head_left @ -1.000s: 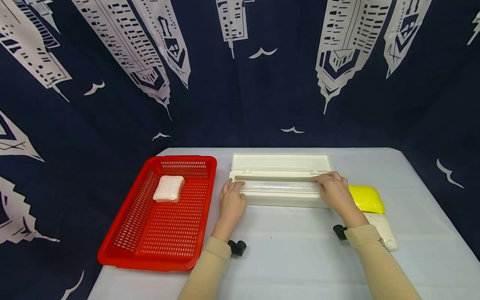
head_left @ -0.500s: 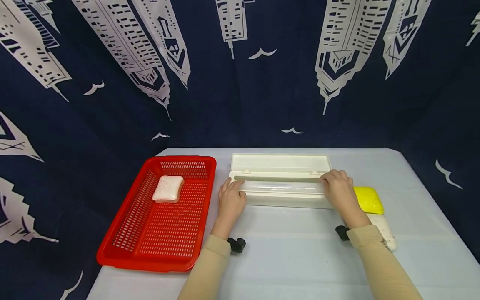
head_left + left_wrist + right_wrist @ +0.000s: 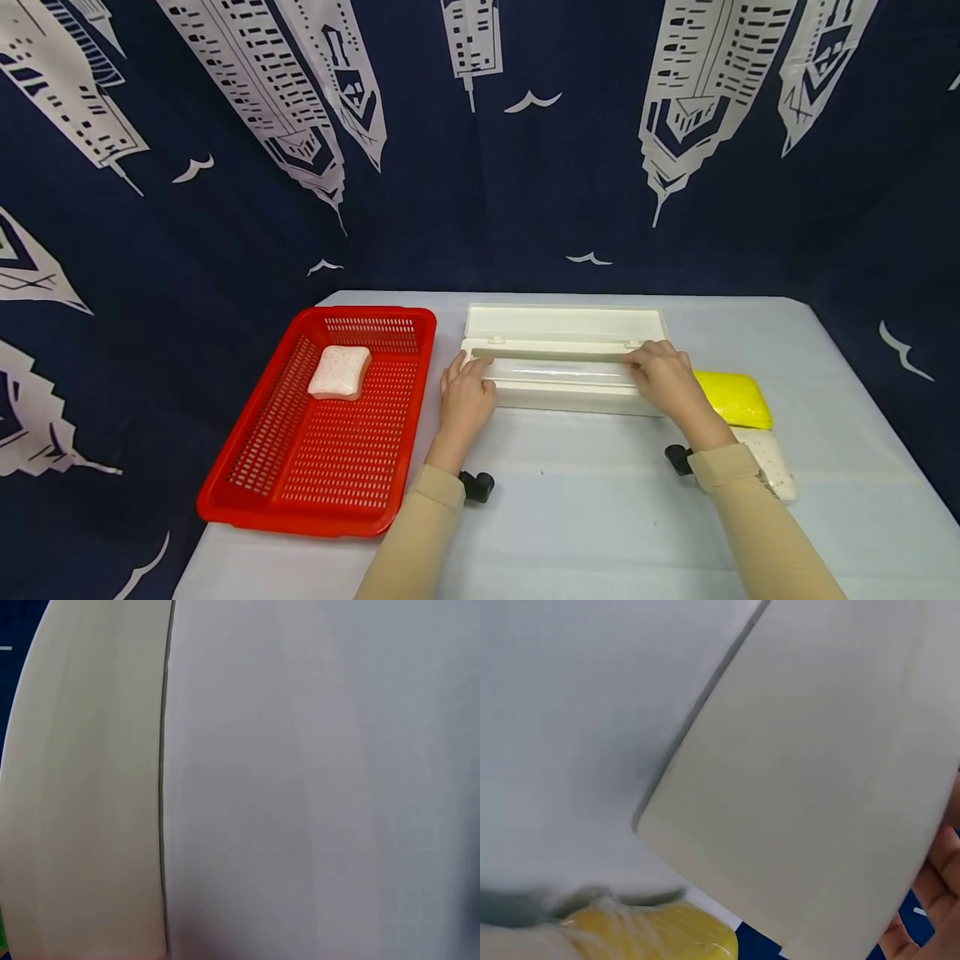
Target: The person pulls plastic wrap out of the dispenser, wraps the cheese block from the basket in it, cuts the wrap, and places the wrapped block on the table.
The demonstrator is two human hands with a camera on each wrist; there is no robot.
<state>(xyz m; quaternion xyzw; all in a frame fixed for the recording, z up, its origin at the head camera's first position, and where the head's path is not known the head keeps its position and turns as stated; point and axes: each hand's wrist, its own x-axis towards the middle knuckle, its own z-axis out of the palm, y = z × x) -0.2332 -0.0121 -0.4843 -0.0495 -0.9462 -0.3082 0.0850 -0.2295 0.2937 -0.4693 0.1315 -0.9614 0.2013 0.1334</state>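
A long white cling film dispenser lies on the table with its lid swung back. Clear cling film stretches along its inside. My left hand holds the left end, fingertips over the rim and the film. At the other end, my right hand reaches over the front wall with bent fingers and pinches at the film's edge; the thumb is mostly hidden. In the right wrist view, curled fingers show past the dispenser's wall. The left wrist view shows the dispenser's front but no fingers.
To the left stands a red perforated basket holding a white, pink-specked slice-shaped block. Right of the dispenser lie a yellow film-wrapped item and a pale speckled one, partly behind my right forearm. A patterned navy curtain hangs behind.
My right hand shifted a little right along the dispenser, then back left to about where it was. The left hand stays in place. The head view has tilted slightly.
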